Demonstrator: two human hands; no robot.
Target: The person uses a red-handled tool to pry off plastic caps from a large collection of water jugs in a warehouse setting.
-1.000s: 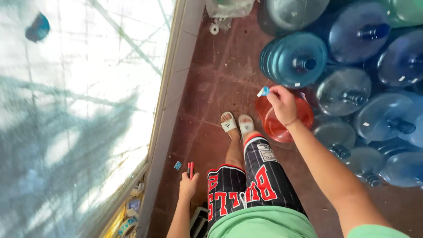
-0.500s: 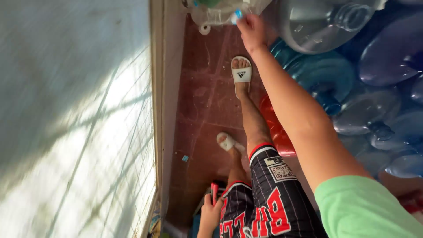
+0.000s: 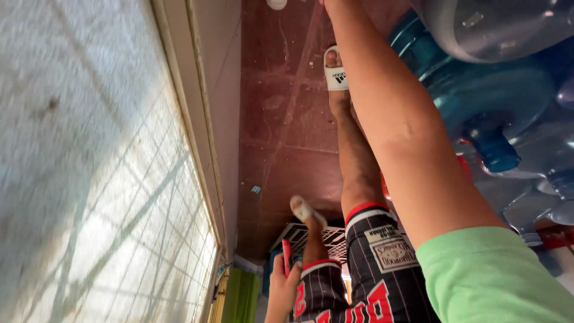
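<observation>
My left hand (image 3: 280,286) hangs low beside my thigh, closed round a thin red object (image 3: 286,256). My right forearm (image 3: 394,119) stretches forward to the top edge, and the hand itself is out of the picture. To the arm's right lie large blue water jugs (image 3: 496,101) on their sides, with a paler clear jug (image 3: 496,24) at the top right. I wear black striped shorts (image 3: 371,269) and white slide sandals, one foot ahead (image 3: 336,75) and one behind (image 3: 302,209).
A pale wall with a sunlit mesh panel (image 3: 89,179) runs along the left. The floor is dark red tile (image 3: 281,119), with a small blue cap (image 3: 256,189) on it and a white round thing (image 3: 277,3) at the top edge. A slatted crate (image 3: 335,234) sits behind my legs.
My right arm has reached further forward, and the hand with its small blue piece has left the frame. One foot has stepped ahead. The jugs are now closer. My left hand stayed low.
</observation>
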